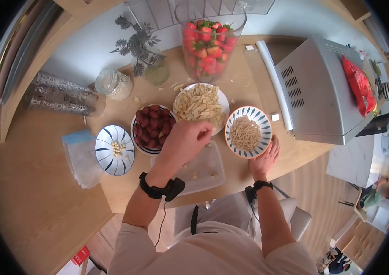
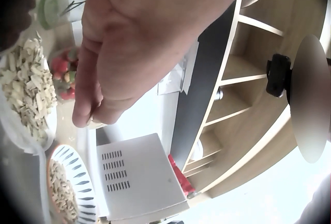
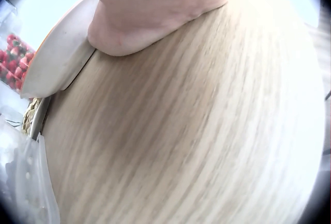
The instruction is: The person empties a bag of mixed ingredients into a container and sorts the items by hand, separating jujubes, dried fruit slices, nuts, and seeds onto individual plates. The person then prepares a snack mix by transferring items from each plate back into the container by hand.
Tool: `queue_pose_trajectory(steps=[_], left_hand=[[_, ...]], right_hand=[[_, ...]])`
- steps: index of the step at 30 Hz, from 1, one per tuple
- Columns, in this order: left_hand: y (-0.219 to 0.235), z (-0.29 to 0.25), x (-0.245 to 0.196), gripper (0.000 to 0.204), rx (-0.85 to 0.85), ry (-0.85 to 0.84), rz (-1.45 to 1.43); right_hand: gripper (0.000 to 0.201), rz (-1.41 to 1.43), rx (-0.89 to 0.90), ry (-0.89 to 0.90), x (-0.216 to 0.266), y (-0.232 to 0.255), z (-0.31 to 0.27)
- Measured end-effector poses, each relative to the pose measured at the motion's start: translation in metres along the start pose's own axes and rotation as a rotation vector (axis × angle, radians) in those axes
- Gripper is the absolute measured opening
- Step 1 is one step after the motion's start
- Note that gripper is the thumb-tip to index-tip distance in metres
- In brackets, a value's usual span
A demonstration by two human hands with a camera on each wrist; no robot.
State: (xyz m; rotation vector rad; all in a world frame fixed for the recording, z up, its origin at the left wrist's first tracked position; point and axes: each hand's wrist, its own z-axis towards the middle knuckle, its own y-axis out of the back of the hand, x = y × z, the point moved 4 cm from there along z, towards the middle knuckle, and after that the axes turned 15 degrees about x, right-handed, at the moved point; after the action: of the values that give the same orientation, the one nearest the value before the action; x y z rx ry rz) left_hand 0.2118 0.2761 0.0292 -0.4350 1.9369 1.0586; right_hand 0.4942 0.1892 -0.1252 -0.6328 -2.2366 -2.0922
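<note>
My left hand [image 1: 186,143] is above the near edge of the white plate [image 1: 224,103] heaped with pale dried slices [image 1: 198,103]. In the left wrist view, the thumb and forefinger of that hand [image 2: 124,48] pinch a small pale piece [image 2: 94,123], mostly hidden by the fingertips. My right hand [image 1: 264,161] rests on the wooden table, its fingers extended beside the orange-rimmed bowl [image 1: 266,129], which holds small pale pieces [image 1: 245,133]. The right wrist view shows the heel of this hand [image 3: 155,14] against the tabletop, close to the bowl's outer side [image 3: 59,53].
A clear plastic tray [image 1: 203,176] lies in front, with a few bits inside. Leftward are a bowl of dark red fruit [image 1: 151,128], a blue-striped plate [image 1: 105,158] and plastic bags [image 1: 82,160]. Behind stand a strawberry container [image 1: 208,55], plant and jar [image 1: 114,85]; a silver appliance [image 1: 318,91] stands right.
</note>
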Motion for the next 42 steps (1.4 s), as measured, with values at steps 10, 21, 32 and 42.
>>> queue_pose_trajectory(steps=[10,21,32,42], left_hand=[[0.014,0.046,0.043,0.007,-0.241,0.068,0.217],[-0.018,-0.181,0.136,0.014,-0.715,0.373,-0.136],[-0.081,-0.259,0.212,0.023,-0.817,0.694,0.400],[-0.081,-0.259,0.214,0.021,-0.842,0.697,0.417]], right_hand=[[0.070,-0.003,-0.016,0.012,0.000,0.000,-0.002],[0.074,0.035,-0.034,0.033,0.005,0.003,-0.002],[0.075,0.020,-0.089,0.088,0.006,0.003,-0.002],[0.031,0.425,-0.401,0.146,0.003,0.058,-0.042]])
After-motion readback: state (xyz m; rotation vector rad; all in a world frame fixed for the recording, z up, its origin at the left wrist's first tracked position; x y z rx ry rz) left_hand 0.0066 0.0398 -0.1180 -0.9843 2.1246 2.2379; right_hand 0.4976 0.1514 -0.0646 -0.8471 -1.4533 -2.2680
